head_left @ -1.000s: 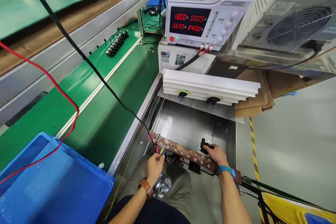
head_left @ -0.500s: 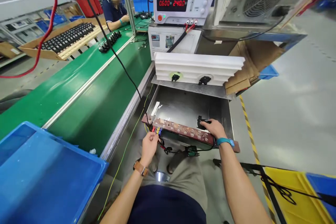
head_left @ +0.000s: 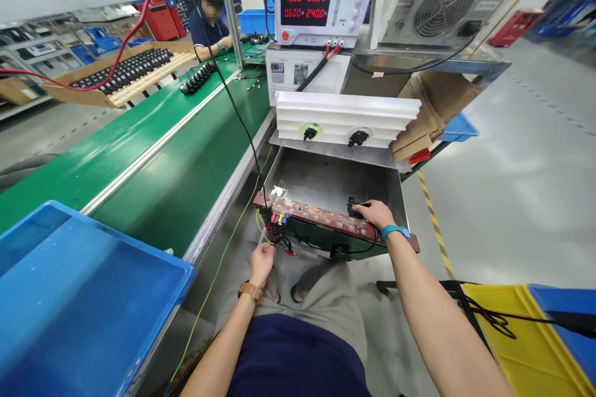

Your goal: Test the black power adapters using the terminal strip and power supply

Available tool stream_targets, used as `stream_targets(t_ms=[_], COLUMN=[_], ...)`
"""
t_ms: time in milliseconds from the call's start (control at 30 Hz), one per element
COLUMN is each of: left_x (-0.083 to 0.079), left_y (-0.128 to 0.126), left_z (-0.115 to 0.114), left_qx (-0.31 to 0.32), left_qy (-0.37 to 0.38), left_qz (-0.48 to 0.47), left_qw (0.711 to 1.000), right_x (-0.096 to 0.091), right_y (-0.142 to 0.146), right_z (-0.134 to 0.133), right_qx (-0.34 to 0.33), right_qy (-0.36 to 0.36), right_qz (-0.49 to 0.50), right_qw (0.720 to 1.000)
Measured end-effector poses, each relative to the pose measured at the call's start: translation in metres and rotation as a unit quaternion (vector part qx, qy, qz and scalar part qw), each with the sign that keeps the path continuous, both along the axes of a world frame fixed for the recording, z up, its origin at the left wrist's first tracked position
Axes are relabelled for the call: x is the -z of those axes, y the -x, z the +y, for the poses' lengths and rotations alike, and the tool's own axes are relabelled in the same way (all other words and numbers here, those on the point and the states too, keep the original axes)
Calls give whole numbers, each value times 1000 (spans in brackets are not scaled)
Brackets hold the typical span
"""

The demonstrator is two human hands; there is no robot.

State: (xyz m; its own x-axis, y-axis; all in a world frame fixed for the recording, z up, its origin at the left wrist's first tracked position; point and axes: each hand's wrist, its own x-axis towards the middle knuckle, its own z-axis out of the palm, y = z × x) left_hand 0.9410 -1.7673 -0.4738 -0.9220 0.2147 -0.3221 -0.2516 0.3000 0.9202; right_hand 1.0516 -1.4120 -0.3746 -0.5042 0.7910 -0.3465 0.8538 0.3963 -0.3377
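Note:
A small black part [head_left: 352,203] is in the fingers of my right hand [head_left: 377,214], over the metal tray [head_left: 316,173] just behind a reddish-brown bar. The bar [head_left: 316,215] runs across the tray's front edge and is dotted with metal studs. My left hand [head_left: 262,260] is closed below the bar's left end, fingertips pinched together; anything between them is too small to make out. Close by hang black and red wires [head_left: 284,245]. Red, yellow and blue connectors [head_left: 279,218] sit along the front of the bar, above that hand.
Behind the tray, a white ridged block [head_left: 344,118] carries two black fittings. A power supply [head_left: 326,3] with red digits stands above. On the left are a green conveyor [head_left: 223,149] and a blue bin [head_left: 93,298]; a yellow bin [head_left: 507,335] lies right. A co-worker [head_left: 212,22] sits beyond.
My left hand has dropped down, away from the coloured connectors, toward my lap. My right hand stays at the black part in the tray. The camera view has shifted slightly.

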Motion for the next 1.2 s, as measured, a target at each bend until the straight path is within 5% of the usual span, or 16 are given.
stream_targets(t_ms=[200,367,833,1200], left_x=[35,48,57,64], left_y=[-8,-3,13,15], left_z=[22,16,11,13], left_qx=[7,-9,-64,33], left_qy=[-30,-46,-60,-27], left_qz=[-6,6,14,11], left_qw=[999,999,996,999], right_x=[2,5,9,11], right_y=[3,4,5,4], right_z=[1,4,5,8], right_qx=[-1,0,6,-6], right_qy=[-10,-15,-12,-12], right_qz=[-12,-15,-17,-19], right_qw=[1000,1000,1000,1000])
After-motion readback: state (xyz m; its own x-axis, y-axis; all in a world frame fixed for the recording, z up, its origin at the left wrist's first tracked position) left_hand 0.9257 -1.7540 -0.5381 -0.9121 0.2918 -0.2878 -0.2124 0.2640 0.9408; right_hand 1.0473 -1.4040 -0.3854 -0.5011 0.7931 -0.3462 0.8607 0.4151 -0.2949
